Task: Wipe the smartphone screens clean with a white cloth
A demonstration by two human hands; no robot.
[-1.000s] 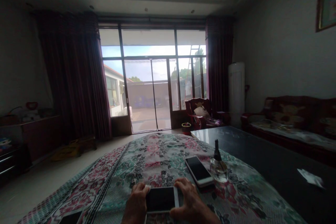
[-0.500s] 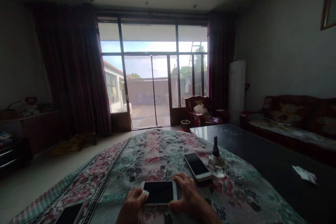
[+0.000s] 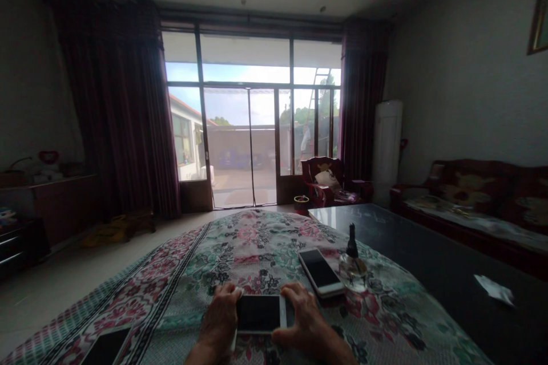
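Note:
A white-framed phone [image 3: 259, 314] with a dark screen lies flat on the flowered cloth [image 3: 184, 285] near the bottom of the view. My left hand [image 3: 220, 319] curls around its left end, and a bit of white shows under the fingers. My right hand [image 3: 302, 322] grips its right end, fingers bent over the edge. A second white phone [image 3: 320, 271] rests on the cloth just beyond my right hand. Beside that one stands a small glass bottle [image 3: 352, 265] with a dark neck.
A dark phone [image 3: 105, 347] lies at the cloth's lower left. A glossy dark table [image 3: 432, 262] stretches to the right with a scrap of white paper [image 3: 492, 288] on it. A sofa [image 3: 479, 205], an armchair [image 3: 325, 182] and glass doors [image 3: 250, 145] stand beyond.
My left hand has shifted up along the phone's left end, and the phone sits a little lower in view. The camera tilted slightly.

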